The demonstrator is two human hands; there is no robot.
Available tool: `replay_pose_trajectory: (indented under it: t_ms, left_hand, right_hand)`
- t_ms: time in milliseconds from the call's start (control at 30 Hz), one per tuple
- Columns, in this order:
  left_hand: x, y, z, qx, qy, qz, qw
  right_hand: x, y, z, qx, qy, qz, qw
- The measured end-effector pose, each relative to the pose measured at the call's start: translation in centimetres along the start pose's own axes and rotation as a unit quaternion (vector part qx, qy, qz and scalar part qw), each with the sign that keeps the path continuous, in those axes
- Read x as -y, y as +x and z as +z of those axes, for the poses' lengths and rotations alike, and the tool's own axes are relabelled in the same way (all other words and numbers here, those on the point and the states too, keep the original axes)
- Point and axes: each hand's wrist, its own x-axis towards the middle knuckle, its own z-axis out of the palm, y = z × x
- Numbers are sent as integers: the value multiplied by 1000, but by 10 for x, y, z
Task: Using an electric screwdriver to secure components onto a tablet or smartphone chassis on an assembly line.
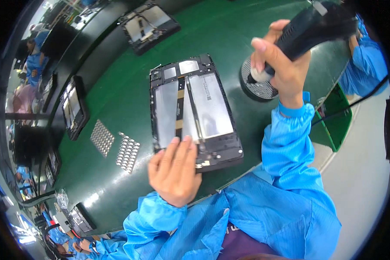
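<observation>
Blue smock (290,208) is filling the near edge; beyond, the bench (229,41) is carrying an opened tablet (225,151). Its batteries (210,108) are lying inside, seemingly fitted already; what is left, I cannot tell. Left hand (175,173) is resting, fingers close together, on the tablet's near left corner; right hand (290,76) is gripping a driver (310,32) over a dish (264,91). Battery print (208,96) is showing, too small for reading.

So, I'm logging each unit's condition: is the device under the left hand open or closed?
Open: the device lies with its insides exposed, its silver panels and dark strip showing uncovered.
</observation>
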Motion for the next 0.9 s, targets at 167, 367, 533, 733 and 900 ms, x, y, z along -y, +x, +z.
replay_pose_trajectory:
  t_ms: [167, 367, 533, 733, 900]
  left_hand:
    - [-25, -4, 28, 127, -87, 11, 988]
    - [-37, 21, 69, 112, -189, 100, 971]
    - [-44, 49, 83, 7, -201, 103, 974]
    - [-41, 53, 91, -59, -370, 26, 927]
    - [-54, 48, 82, -24, -427, -39, 903]
  right_hand:
    - [-12, 0, -36, -19, -51, -3, 999]
    - [-22, -4, -49, -22, -89, 17, 996]
    - [-29, 1, -57, -14, -127, 14, 992]
    - [-37, 7, -67, 2, -142, 14, 990]
    - [-39, 10, -70, 15, -154, 6, 988]
